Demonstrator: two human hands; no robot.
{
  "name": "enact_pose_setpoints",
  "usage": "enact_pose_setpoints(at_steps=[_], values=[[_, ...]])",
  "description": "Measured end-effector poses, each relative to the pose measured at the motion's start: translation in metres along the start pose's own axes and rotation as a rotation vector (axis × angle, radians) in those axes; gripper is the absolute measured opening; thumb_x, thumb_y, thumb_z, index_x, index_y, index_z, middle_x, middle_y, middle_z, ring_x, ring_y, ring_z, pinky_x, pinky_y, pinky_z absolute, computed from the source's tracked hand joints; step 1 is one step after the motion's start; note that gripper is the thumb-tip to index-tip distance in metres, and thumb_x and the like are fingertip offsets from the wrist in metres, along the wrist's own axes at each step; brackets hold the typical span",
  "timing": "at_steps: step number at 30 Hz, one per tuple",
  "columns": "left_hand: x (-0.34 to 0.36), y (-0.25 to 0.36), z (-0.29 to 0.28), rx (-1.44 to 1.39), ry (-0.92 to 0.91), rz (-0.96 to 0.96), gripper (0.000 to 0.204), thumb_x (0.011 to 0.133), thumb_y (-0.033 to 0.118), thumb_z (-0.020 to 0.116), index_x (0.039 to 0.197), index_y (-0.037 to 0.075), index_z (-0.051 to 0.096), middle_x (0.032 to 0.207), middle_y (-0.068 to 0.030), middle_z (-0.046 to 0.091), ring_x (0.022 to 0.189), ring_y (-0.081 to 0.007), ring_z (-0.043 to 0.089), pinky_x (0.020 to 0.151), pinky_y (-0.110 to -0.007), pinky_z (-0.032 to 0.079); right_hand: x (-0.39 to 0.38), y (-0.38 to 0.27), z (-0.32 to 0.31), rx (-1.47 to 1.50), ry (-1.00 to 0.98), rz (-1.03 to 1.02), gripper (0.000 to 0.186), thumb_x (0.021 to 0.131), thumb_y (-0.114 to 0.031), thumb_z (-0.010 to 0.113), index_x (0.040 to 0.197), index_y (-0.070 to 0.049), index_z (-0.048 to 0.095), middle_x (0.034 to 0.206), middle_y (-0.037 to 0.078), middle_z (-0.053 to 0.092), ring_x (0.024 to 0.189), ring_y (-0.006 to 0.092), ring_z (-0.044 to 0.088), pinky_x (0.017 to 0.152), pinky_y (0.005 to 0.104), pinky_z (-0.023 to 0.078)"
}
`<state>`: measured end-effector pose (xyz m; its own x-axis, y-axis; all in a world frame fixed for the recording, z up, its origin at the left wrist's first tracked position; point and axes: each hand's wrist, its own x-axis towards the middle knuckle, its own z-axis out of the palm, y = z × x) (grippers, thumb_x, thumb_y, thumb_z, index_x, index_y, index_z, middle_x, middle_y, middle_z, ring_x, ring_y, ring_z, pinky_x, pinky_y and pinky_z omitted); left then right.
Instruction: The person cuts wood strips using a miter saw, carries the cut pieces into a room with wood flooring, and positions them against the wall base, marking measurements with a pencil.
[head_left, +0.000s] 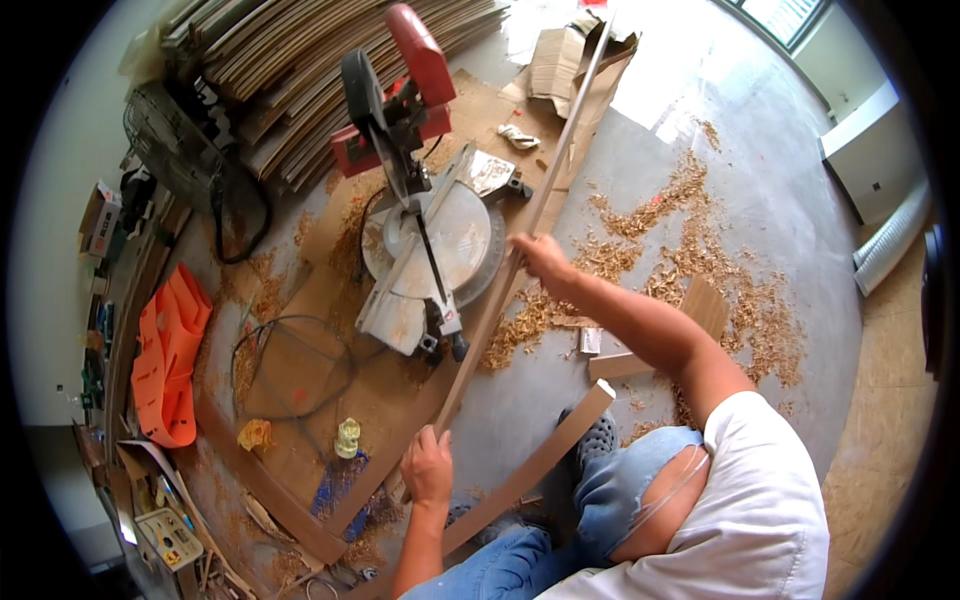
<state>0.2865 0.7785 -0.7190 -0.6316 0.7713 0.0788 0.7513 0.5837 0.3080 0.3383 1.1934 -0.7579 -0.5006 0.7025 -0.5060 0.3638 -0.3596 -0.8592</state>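
A long, narrow brown wood strip (482,345) runs slantwise from near my knees to the far end of the cardboard. My left hand (428,468) is closed around its near end. Farther up, my right hand (541,258) grips the same strip, its arm stretched out. Just left of the strip stands a red and grey miter saw (432,235), its head raised and its round table dusted with sawdust. The strip passes in front of the saw table, seemingly apart from the blade. A wider brown board (530,470) lies slantwise beside my legs.
Stacked boards (270,80) fill the back left, near a black fan (185,150). An orange folded sheet (172,355) lies at left. Other brown boards (268,485) and a loose cable (290,320) are on the floor. Wood shavings (690,235) spread to the right, around short offcuts (705,308).
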Motion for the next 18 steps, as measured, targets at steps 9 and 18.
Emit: enact_pose_setpoints(at_steps=[9,18], values=[[0.005,-0.004,-0.005,-0.201,-0.071,-0.201,0.02,0.092,0.02,0.073,0.1,0.008,0.059,0.081,-0.0187,0.067,0.074,-0.0411,0.066,0.062,-0.05,0.052,0.079,-0.04,-0.07,0.358,0.053,-0.122,0.036,0.098,-0.035,0.059,0.115,-0.003,0.061,0.085,0.011,0.073,0.071,0.0168,0.072,0.045,0.0233,0.037],[0.039,-0.007,0.008,-0.472,-0.008,-0.289,0.026,0.094,0.027,0.072,0.108,0.006,0.065,0.091,-0.015,0.074,0.079,-0.0347,0.072,0.067,-0.043,0.056,0.08,-0.035,-0.045,0.008,0.206,-0.159,0.049,0.096,-0.046,0.061,0.076,-0.001,0.07,0.065,0.008,0.064,0.049,0.0145,0.049,0.047,0.0301,0.036]])
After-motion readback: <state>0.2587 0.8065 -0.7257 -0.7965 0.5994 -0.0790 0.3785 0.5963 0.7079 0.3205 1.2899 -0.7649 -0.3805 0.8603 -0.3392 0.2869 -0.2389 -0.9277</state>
